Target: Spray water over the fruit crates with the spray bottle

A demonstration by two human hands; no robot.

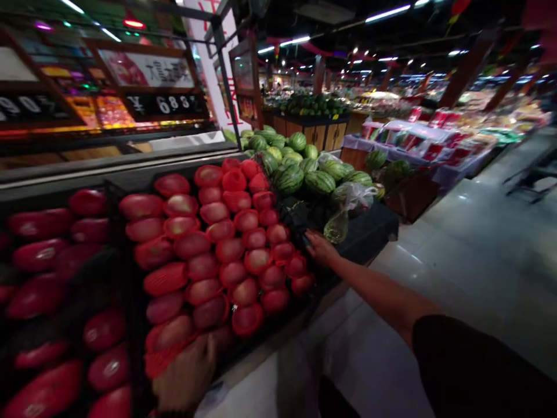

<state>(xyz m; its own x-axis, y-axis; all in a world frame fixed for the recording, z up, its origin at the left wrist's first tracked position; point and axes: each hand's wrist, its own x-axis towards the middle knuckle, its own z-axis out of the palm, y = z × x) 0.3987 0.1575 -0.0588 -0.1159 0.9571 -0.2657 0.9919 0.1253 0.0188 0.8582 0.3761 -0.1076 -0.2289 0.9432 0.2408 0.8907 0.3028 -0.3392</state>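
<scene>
Rows of red apples [211, 267], many in red foam nets, fill a black crate [300, 235] before me. At the crate's near left corner is my left hand [185, 374], against the lowest apples; its fingers are blurred and partly hidden, so its grip does not show. My right hand [321, 247] reaches to the crate's right side, with the fingers bent over the dark rim. Just beyond that hand, a clear plastic bag [337, 226] with a knotted top lies on the black stand.
Darker red fruit [41, 255] lies in a neighbouring crate on the left. Watermelons [319, 181] are piled behind the right hand. Price signs [165, 105] hang over the back ledge. A tiled floor [452, 255] runs along the right, past a display of packaged goods [430, 142].
</scene>
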